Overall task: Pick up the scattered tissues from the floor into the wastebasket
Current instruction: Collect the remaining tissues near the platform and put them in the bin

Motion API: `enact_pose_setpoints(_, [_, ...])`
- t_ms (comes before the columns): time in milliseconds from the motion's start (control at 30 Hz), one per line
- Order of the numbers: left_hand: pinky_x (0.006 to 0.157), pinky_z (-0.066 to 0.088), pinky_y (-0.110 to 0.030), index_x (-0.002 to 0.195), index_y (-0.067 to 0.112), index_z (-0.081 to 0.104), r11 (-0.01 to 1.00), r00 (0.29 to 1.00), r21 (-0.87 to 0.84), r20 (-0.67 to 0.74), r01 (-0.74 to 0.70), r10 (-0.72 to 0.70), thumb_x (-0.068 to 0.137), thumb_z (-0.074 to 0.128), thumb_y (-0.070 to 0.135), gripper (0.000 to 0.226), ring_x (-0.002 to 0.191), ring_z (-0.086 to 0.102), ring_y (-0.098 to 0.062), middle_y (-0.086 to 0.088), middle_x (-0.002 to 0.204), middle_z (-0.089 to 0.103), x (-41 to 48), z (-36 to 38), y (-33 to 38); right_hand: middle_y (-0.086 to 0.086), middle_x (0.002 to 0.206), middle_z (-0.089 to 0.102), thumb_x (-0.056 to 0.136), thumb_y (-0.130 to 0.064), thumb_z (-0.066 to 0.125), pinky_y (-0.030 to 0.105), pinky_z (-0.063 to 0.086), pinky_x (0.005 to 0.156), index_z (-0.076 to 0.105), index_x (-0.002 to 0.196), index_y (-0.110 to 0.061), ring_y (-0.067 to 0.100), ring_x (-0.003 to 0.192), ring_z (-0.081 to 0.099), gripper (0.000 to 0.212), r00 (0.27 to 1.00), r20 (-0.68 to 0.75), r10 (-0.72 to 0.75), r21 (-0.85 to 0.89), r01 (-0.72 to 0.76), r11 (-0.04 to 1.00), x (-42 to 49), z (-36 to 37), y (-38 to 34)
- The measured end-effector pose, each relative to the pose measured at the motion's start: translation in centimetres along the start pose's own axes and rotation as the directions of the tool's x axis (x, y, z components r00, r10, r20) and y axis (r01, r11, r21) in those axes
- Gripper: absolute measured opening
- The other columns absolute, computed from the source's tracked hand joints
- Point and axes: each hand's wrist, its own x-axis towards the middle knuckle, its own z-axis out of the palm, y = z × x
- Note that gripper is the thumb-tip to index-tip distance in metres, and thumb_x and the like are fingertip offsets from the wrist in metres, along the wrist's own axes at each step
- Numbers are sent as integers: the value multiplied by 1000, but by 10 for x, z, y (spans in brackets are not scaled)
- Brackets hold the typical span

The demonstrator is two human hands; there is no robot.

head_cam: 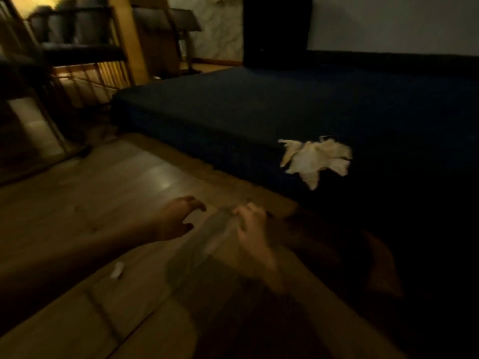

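A crumpled white tissue [315, 159] lies on the near edge of a dark blue mattress [233, 112]. A small white tissue scrap [118, 269] sits on the wooden floor below my left forearm. My left hand [178, 220] hovers over the floor with its fingers curled and apart, and it holds nothing. My right hand [252, 225] is motion-blurred, with its fingers hooked over the top edge of a greyish, see-through wastebasket [199, 252] between the two hands. The basket's inside is too blurred to read.
The low mattress fills the right and back of the room. A dark shelf unit [77, 35] and wooden slats [103, 73] stand at the back left. Pale wooden floor [90, 198] stretches to the left. The room is dim.
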Motion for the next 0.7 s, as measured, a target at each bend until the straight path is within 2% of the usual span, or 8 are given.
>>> enact_pose_setpoints(100, [98,44,-36,134,21,39,971,970,-4,38,241,-241,83,63,17,56,122,47,-24,-8,140,42,-45,35,-83,15,145,38,93,-14,44,31,21,112,40,136,-5,26,136,33,44,954,295,-48,33,40,999,12,83,-14])
enact_pose_setpoints(133, [98,43,-36,135,21,38,954,953,9,28,300,-301,83,62,19,57,123,47,-24,-8,141,42,-59,45,-103,17,147,36,94,-14,44,31,21,113,36,138,-4,26,137,31,46,925,374,-67,30,60,998,15,104,-20])
enact_pose_setpoints(200, [101,40,-34,138,22,35,919,919,16,14,393,-394,87,57,24,56,127,45,-24,-7,144,40,-83,66,-131,17,142,43,94,-14,45,32,29,108,40,135,-4,27,131,40,43,884,451,-125,11,134,991,19,140,-30])
enact_pose_setpoints(300, [105,33,-31,141,22,32,886,888,-57,14,460,-460,95,43,27,48,134,38,-27,-9,148,36,-96,104,-147,12,128,54,94,-15,44,32,39,100,51,122,-6,26,118,50,30,873,448,-196,-20,229,973,24,181,-44])
enact_pose_setpoints(400, [102,43,-34,134,28,38,883,900,-178,56,435,-432,86,51,26,50,128,47,-29,-10,146,40,-89,130,-154,11,129,51,96,-20,40,35,39,102,49,122,-7,26,121,46,30,877,423,-228,-35,267,963,25,209,-50])
enact_pose_setpoints(500, [95,50,-35,129,19,51,871,893,-209,27,444,-448,80,63,14,51,116,57,-24,-7,135,52,-80,142,-161,14,138,44,97,-20,38,37,34,105,41,132,-4,29,127,40,38,861,459,-218,-76,283,956,27,213,-46])
enact_pose_setpoints(633, [84,46,-36,109,6,64,860,878,-245,-65,448,-475,80,61,6,29,106,60,-32,-16,115,63,-65,143,-155,11,135,47,94,-25,43,33,36,104,41,133,-8,27,125,44,43,901,376,-219,-119,281,952,36,196,-18])
enact_pose_setpoints(700, [81,46,-34,101,2,66,887,902,-237,-78,397,-425,80,59,3,22,103,62,-31,-18,107,66,-50,138,-147,12,134,47,92,-26,45,34,35,105,42,132,-9,28,124,44,43,893,380,-241,-160,320,934,49,172,-5])
